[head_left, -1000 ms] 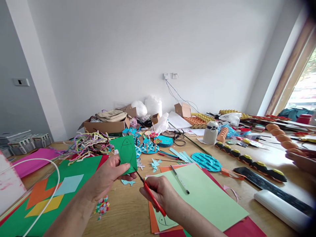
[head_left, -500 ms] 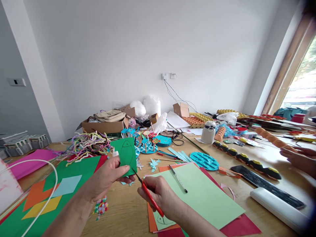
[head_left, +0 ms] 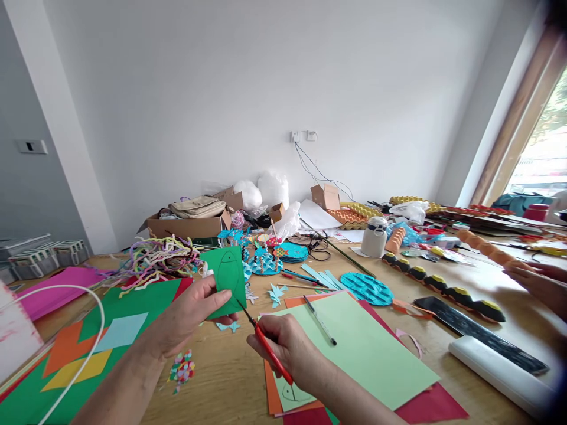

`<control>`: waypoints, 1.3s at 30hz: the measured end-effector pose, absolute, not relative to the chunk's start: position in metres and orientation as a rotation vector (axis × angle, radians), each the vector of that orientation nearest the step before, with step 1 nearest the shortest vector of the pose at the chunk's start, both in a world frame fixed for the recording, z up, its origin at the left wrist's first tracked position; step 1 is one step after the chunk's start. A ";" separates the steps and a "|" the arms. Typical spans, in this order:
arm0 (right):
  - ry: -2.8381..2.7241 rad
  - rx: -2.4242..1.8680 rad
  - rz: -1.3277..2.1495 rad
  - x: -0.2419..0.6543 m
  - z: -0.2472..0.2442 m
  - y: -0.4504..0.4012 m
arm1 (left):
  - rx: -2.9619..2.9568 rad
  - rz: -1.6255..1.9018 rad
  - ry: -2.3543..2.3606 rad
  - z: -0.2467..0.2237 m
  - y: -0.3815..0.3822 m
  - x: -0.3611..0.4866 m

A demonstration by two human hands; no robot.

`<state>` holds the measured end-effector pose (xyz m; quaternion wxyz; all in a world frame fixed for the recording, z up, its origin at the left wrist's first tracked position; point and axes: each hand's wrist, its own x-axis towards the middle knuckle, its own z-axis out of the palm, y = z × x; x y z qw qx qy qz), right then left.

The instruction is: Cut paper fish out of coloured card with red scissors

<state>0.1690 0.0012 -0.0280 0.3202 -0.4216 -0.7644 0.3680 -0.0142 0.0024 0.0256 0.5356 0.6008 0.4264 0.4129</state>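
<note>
My left hand (head_left: pixel 199 307) pinches a piece of green paper (head_left: pixel 229 271) by its lower left, thumb on the front. A fish outline is drawn on the paper in dark lines. In my right hand (head_left: pixel 287 345) is a pair of red-handled scissors (head_left: pixel 269 348), fingers wrapped round the handles. The blades point up and left, with the tip at the paper's lower right edge. Below my right hand lies a pale green sheet (head_left: pixel 354 348) with another fish drawing at its lower left corner. A pen (head_left: pixel 319 321) rests on that sheet.
On the left are coloured paper sheets (head_left: pixel 119 307), a white cable (head_left: pixel 100 330) and tangled pipe cleaners (head_left: pixel 163 257). Blue cardboard discs (head_left: pixel 367 288), a white jar (head_left: pixel 374 237) and a dark phone (head_left: pixel 481 333) lie ahead and right. Another person's hands (head_left: pixel 538 283) hold an orange egg-carton strip (head_left: pixel 487 248).
My left thumb has shifted slightly up on the green paper. The scissors remain at the paper's lower edge, and little else differs.
</note>
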 end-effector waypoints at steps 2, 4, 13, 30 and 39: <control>-2.009 -1.122 0.976 0.169 -0.027 0.001 | 1.437 1.002 1.034 0.025 0.003 -0.015; -1.998 -1.128 0.993 0.169 -0.026 -0.001 | 1.442 1.021 1.051 0.025 0.003 -0.014; -1.961 -1.090 1.053 0.169 -0.022 -0.004 | 1.469 1.000 1.029 0.026 0.000 -0.008; -1.992 -1.094 0.984 0.169 -0.029 0.001 | 1.462 1.017 1.072 0.027 0.001 -0.008; -1.959 -1.100 1.032 0.168 -0.022 -0.004 | 1.474 1.024 1.037 0.027 0.001 -0.005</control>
